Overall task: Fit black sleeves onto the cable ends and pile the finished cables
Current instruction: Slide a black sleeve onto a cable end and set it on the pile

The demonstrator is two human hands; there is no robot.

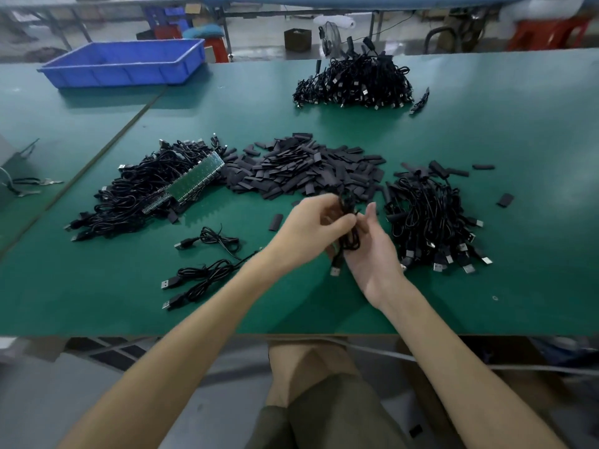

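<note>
From the head camera, the left hand (311, 225) pinched a coiled cable (349, 236) over the green table (291, 306). The right hand (372, 254) gripped it from beneath, with the plug dangling. Whether a sleeve was on could not be told. Two piles, one at right (431, 222) and one farther off (356, 82), suggested much was done. The left heap (146, 192) and loose cables (201, 277) looked unfinished. The sleeve heap (308, 170) lay just behind the hands, unobstructed.

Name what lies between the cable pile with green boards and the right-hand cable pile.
In the head view, a heap of loose black sleeves fills that stretch; nearer the person, the left hand and right hand hold one cable.
</note>
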